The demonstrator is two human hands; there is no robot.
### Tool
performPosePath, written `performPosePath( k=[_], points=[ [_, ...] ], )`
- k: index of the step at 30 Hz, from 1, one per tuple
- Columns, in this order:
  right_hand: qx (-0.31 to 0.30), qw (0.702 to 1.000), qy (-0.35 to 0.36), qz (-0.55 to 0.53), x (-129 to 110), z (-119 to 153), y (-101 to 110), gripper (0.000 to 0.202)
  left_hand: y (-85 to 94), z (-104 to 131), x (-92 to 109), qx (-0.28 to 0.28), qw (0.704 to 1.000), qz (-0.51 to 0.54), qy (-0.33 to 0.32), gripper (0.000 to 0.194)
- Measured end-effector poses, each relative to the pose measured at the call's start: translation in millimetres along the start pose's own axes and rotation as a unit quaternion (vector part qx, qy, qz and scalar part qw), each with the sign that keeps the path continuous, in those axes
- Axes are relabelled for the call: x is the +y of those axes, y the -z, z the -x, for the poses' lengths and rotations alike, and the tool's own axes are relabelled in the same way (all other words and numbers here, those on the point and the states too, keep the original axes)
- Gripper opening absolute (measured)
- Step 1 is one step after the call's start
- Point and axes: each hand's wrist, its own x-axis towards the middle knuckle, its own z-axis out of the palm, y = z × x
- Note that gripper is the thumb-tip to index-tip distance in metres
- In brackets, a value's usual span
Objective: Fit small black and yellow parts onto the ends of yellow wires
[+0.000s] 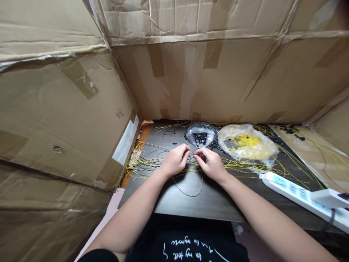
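Above the middle of the dark table (174, 203), my left hand (176, 160) and my right hand (209, 164) nearly meet at the fingertips. Both are closed in a pinch, with a short stretch of thin wire (192, 153) between them; whether a small part is also held there is too small to tell. Yellow and black wires (240, 165) run crosswise under both hands. One yellow wire bends into a loop (191, 195) toward my body. Just behind my hands stands a clear bag of small black plastic parts (200, 138).
Right of it is a clear bag (265, 152) with small yellow parts (244, 142). A white power strip (289, 189) with a plugged-in adapter (328, 198) lies at right. Cardboard walls (188, 83) enclose the back and sides. Loose black parts (293, 131) lie at the far right.
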Motion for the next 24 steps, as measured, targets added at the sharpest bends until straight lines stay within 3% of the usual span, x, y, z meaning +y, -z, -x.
performPosePath(
  k=[8,16,24],
  points=[
    [0.032,0.999,0.018,0.034,-2.1,-0.3,3.7,0.012,0.6,1.3,5.4,-0.019,1.0,0.007,0.021,0.013],
    [0.031,0.992,0.082,0.086,-1.7,0.4,3.5,0.014,-0.2,0.7,6.5,-0.015,0.996,0.086,0.029,0.013],
    [0.013,0.99,0.089,0.105,0.4,0.6,3.7,0.012,-1.2,-0.7,4.3,0.001,0.982,0.171,0.076,0.015]
  ],
)
